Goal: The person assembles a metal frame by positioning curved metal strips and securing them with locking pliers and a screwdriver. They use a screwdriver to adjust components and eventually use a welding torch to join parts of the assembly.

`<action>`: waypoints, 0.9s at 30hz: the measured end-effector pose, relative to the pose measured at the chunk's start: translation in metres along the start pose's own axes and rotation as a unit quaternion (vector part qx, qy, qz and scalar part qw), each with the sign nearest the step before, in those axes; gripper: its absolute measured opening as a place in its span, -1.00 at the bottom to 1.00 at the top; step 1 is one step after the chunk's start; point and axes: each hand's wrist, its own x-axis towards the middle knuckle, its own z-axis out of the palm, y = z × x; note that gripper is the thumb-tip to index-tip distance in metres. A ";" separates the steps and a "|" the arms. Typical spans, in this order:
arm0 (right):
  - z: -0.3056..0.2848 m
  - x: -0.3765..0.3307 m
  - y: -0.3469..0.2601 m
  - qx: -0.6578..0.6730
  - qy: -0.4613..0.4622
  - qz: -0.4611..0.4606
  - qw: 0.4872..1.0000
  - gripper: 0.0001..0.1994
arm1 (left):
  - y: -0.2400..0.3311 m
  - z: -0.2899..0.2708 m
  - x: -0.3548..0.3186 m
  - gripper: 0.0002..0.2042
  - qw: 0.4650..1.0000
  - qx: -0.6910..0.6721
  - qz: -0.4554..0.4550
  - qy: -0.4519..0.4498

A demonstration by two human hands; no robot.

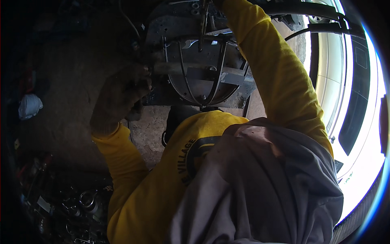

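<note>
My left hand (122, 89), dark in the shade, is at the left edge of a dark metal assembly (239, 95). Its fingers look curled in, close to the end of a grey horizontal bar (174, 68); whatever they hold is lost in shadow. Curved metal ribs (219, 67) cross the assembly and meet near its front edge. My right arm (276, 57) reaches to the far side, where only a dark sliver of my right hand (219, 3) shows at the upper border. Beside it a slim metal tool (203, 26) points down. A shiny wrench (189, 43) lies behind the ribs.
Several tools and metal parts (89, 201) lie in a dark heap at the lower left. A white bundle (30, 106) is at the far left. Black hoses (313, 29) stretch across the upper right, near a pale vehicle (331, 77). Grey cloth (260, 183) hangs over my chest.
</note>
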 end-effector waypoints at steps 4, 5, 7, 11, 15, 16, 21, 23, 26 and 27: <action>0.011 0.015 0.004 0.223 -0.038 0.123 0.966 -0.59 | -0.017 0.011 0.007 -0.71 0.997 0.040 0.059 0.002; 0.021 0.015 0.009 0.109 -0.002 0.050 0.993 -0.59 | -0.015 0.011 0.010 -0.71 0.998 0.038 0.060 -0.001; 0.036 0.016 0.023 -0.011 0.035 -0.018 0.999 -0.59 | -0.007 0.011 0.014 -0.71 0.994 0.036 0.103 0.008; 0.034 0.024 0.002 -0.116 0.042 -0.071 0.990 -0.62 | 0.004 0.012 0.032 -0.71 0.988 -0.014 0.140 0.062; 0.020 0.021 0.020 -0.054 0.030 -0.095 0.994 -0.59 | 0.072 0.020 0.089 -0.68 0.963 0.150 0.217 0.051; 0.027 0.023 0.028 -0.057 0.031 -0.097 0.993 -0.59 | 0.081 0.026 0.109 -0.67 0.956 0.179 0.226 0.048; 0.027 0.027 0.015 -0.095 0.036 -0.172 0.980 -0.59 | 0.087 0.039 0.192 -0.67 0.945 0.272 0.180 0.025; 0.027 0.018 0.014 -0.185 0.057 -0.147 0.970 -0.60 | 0.090 0.050 0.212 -0.67 0.940 0.291 0.180 0.015; 0.019 0.010 0.017 -0.231 0.076 -0.147 0.959 -0.60 | 0.088 0.053 0.233 -0.67 0.934 0.311 0.177 0.018; 0.015 0.012 0.014 -0.189 0.076 -0.166 0.965 -0.59 | 0.084 0.054 0.238 -0.66 0.933 0.315 0.172 0.020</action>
